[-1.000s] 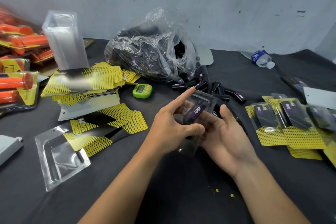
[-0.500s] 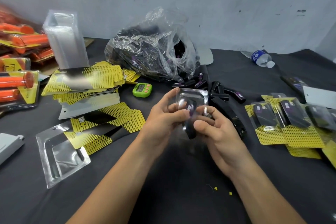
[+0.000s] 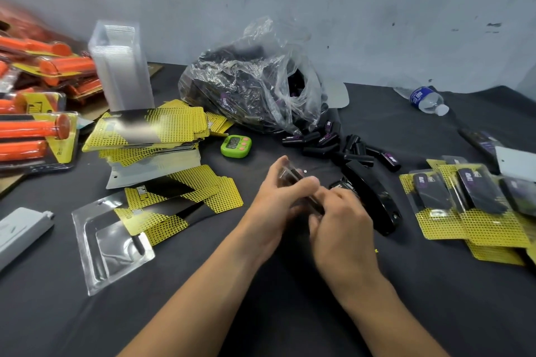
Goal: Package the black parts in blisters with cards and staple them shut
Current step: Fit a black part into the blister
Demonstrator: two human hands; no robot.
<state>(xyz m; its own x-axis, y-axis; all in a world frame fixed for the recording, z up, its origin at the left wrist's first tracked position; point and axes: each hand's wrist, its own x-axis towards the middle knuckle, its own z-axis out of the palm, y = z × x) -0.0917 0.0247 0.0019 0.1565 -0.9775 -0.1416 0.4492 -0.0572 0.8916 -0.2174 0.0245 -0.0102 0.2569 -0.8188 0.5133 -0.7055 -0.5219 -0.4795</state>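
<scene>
My left hand (image 3: 277,200) and my right hand (image 3: 340,223) together grip a clear blister (image 3: 290,175) with a black part inside, held edge-on above the middle of the table. Loose black parts (image 3: 324,140) lie just beyond, spilling from a clear plastic bag (image 3: 255,87). A black stapler (image 3: 374,197) lies right of my hands. Yellow-and-black cards (image 3: 150,127) are stacked at the left, with a few more (image 3: 185,197) nearer. An empty blister (image 3: 113,243) with a card lies at the lower left. Finished packs (image 3: 470,206) lie at the right.
A tall stack of clear blisters (image 3: 121,66) stands at the back left beside orange packaged goods (image 3: 32,130). A green timer (image 3: 235,145) sits by the cards. A water bottle (image 3: 426,100) lies at the back right. A grey object (image 3: 20,232) is at the left edge.
The blister with the black part has turned from facing me to edge-on. My right hand has come over it from the right, and both hands have closed round it.
</scene>
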